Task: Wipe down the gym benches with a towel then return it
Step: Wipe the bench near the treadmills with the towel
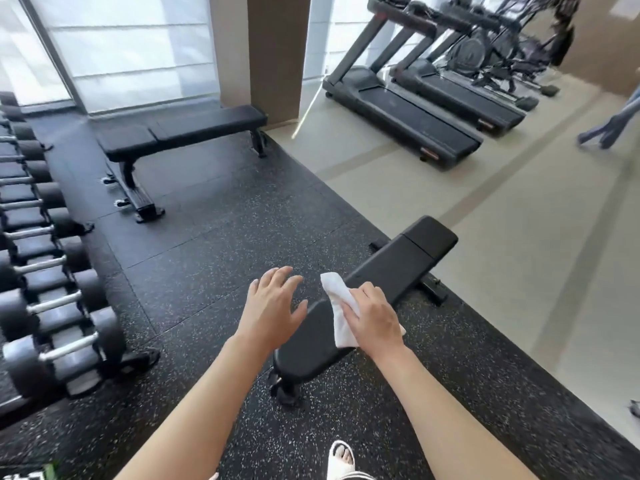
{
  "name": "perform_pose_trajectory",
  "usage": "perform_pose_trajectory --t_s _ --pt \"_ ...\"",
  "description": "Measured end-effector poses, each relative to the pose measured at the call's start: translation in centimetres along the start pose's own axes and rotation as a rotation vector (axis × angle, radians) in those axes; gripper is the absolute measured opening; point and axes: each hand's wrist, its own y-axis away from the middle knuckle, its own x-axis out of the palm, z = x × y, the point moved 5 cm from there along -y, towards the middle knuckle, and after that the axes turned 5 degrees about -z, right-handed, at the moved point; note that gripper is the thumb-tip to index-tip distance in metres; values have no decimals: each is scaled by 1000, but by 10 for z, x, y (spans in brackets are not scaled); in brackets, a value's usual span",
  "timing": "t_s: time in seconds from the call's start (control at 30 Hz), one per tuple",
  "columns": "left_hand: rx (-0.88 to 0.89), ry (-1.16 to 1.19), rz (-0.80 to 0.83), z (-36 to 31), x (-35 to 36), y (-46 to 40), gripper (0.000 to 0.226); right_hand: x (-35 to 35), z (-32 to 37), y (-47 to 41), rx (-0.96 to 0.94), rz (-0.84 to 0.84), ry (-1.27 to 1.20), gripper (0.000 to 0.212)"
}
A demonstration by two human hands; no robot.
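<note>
Gym floor [214, 237] of black speckled rubber, pale flooring to the right. Dumbbell rack [41, 265] along the left edge, treadmills [415, 112] at the far right, tall bright windows [131, 46] behind.

Towel [341, 311]: white, small, folded or bunched into a long strip, soft-textured. Draped across the near bench [381, 271], a black padded one running diagonally from close by toward the right; upper end of the cloth sticking out past the pad's left edge, lower end near the pad's near side.

Right hand [372, 318] palm down on the towel, fingers straight, pressing it onto the pad, covering its right portion. Left hand [273, 306] just left of the towel, fingers spread and relaxed, holding nothing, thumb beside the bench's edge; touching the pad or not, hard to tell.

Far bench [180, 133], also black, well apart near the windows.

Sandalled foot [341, 459] cut off at the bottom edge. Blurred figure [613, 123] cut off at the right edge. Far machines smeared and indistinct.
</note>
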Motion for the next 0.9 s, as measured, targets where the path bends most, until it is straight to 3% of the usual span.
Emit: perform_pose_trajectory --t_s 0.27,0.47,0.9 --pt "-48 -16 -38 -20 14 -30 53 3 -33 -29 -27 47 -40 31" --pt "-175 -40 -56 -51 48 -53 51 11 -88 -64 -50 114 -218 23" --pt "-367 -144 -49 -119 96 -63 49 27 -161 -108 -246 193 -446 22"
